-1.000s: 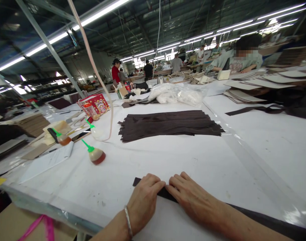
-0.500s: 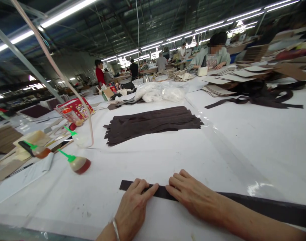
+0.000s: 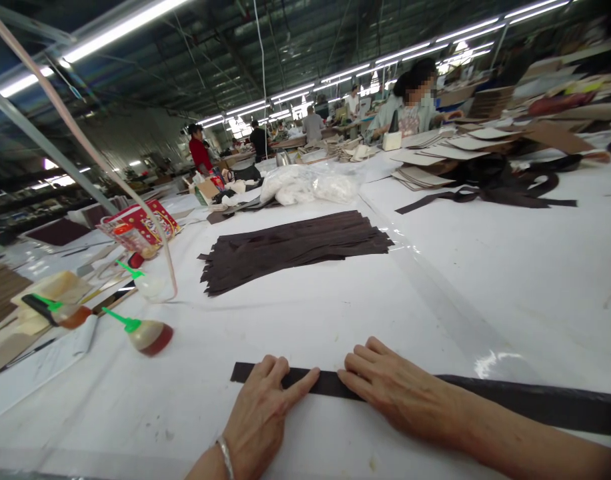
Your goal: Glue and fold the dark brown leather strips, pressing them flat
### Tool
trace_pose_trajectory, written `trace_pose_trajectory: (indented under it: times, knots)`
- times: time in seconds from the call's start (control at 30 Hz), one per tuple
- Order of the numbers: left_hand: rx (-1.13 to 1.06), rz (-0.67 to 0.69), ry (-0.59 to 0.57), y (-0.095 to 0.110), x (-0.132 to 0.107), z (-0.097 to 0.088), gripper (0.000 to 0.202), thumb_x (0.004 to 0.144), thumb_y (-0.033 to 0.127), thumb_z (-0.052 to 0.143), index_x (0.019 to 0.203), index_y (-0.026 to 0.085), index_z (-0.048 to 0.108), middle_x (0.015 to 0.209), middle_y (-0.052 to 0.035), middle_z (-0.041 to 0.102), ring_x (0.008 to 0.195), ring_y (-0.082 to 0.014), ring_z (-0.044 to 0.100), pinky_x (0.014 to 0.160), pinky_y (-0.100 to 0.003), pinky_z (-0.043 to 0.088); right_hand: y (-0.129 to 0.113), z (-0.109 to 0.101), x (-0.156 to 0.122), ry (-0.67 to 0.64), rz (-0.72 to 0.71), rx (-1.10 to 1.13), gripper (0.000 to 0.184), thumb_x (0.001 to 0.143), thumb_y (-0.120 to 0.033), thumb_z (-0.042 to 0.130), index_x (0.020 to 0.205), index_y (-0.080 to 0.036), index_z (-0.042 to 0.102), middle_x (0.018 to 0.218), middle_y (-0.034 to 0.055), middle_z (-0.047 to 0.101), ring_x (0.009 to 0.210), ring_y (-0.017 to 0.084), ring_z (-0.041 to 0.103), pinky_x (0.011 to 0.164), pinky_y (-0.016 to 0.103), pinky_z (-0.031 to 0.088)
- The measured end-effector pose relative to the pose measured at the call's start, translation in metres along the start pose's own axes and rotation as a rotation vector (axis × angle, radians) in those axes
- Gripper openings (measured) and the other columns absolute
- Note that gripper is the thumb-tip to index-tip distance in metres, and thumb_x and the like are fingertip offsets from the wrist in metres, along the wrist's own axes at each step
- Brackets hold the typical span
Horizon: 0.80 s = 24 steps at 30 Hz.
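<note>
A long dark strip (image 3: 540,402) of thin, leather-like material lies across the white table near me, running off to the right. My left hand (image 3: 261,408), with a bracelet on the wrist, grips it close to its left end, thumb stretched along it and fingers bent over its far edge. Just to the right, my right hand (image 3: 398,387) pinches the same strip, fingers curled and thumb on its surface. A short piece of strip shows between the two thumbs. My right forearm covers part of the strip. Beyond my hands lies a pile of similar dark strips (image 3: 295,250).
Left stand green-tipped squeeze bottles, one (image 3: 150,337) holding reddish liquid, beside a paper sheet (image 3: 40,377). A hanging hose (image 3: 130,190) comes down near a red packet (image 3: 150,223). Plastic bags (image 3: 310,185), loose strips (image 3: 490,193) and stacked panels lie farther back; a co-worker (image 3: 410,110) sits behind.
The view has shifted slightly, moving the background left. The gap between my thumbs has widened a little, with both hands still on the strip. The co-worker has turned and moved an arm outward.
</note>
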<state>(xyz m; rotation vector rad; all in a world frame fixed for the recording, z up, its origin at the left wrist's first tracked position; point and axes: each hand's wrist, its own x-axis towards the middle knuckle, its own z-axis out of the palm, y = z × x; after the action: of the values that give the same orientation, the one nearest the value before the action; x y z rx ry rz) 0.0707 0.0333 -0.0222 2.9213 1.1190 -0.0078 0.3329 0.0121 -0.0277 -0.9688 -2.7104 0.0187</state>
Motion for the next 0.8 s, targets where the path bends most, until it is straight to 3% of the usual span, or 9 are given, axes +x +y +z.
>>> trace_pose_trajectory:
  times: [0.13,0.33,0.53,0.7,0.8]
  knots:
    - [0.009,0.027,0.03,-0.002,0.0,0.002,0.078,0.076,-0.004,0.042,0.142,0.038,0.034,0.101,-0.0076,0.052,0.089,-0.0237,0.05,0.079,-0.043,0.05,0.001,-0.004,-0.008,-0.003,0.0,-0.011,0.016,0.09,-0.006,0.046,0.098,-0.015,0.057,0.086,0.0039,0.053,0.075,0.018,0.042,0.076,0.034,0.032]
    - [-0.034,0.13,0.168,-0.003,0.003,0.007,0.069,0.078,-0.006,0.036,0.136,0.029,0.045,0.126,-0.0089,0.05,0.111,-0.0248,0.047,0.091,-0.043,0.048,0.004,-0.008,-0.026,0.006,0.013,0.004,0.016,0.092,-0.006,0.045,0.097,-0.015,0.057,0.085,0.0036,0.053,0.075,0.017,0.044,0.076,0.032,0.033]
    - [-0.108,0.248,0.073,-0.005,0.008,0.011,0.056,0.085,-0.001,0.038,0.137,0.017,0.04,0.114,-0.008,0.059,0.101,-0.0222,0.051,0.093,-0.039,0.047,0.009,-0.011,-0.044,0.006,0.029,-0.025,0.017,0.093,-0.006,0.042,0.09,-0.016,0.055,0.085,0.0037,0.053,0.076,0.016,0.045,0.078,0.033,0.032]
    - [-0.066,0.217,-0.013,-0.003,0.013,0.004,0.067,0.082,-0.002,0.038,0.144,0.025,0.031,0.102,-0.0064,0.059,0.088,-0.0219,0.052,0.082,-0.04,0.049,0.011,-0.016,-0.055,-0.022,0.028,-0.05,0.017,0.095,-0.007,0.041,0.089,-0.016,0.054,0.086,0.0029,0.053,0.076,0.017,0.044,0.076,0.033,0.03]
    - [0.003,0.204,0.012,0.011,0.022,-0.003,0.063,0.081,-0.002,0.037,0.137,0.028,0.042,0.09,-0.006,0.056,0.078,-0.022,0.052,0.071,-0.04,0.05,0.011,-0.016,-0.058,-0.023,0.026,-0.068,0.018,0.095,-0.007,0.04,0.087,-0.016,0.054,0.085,0.0025,0.052,0.076,0.017,0.042,0.075,0.034,0.029]
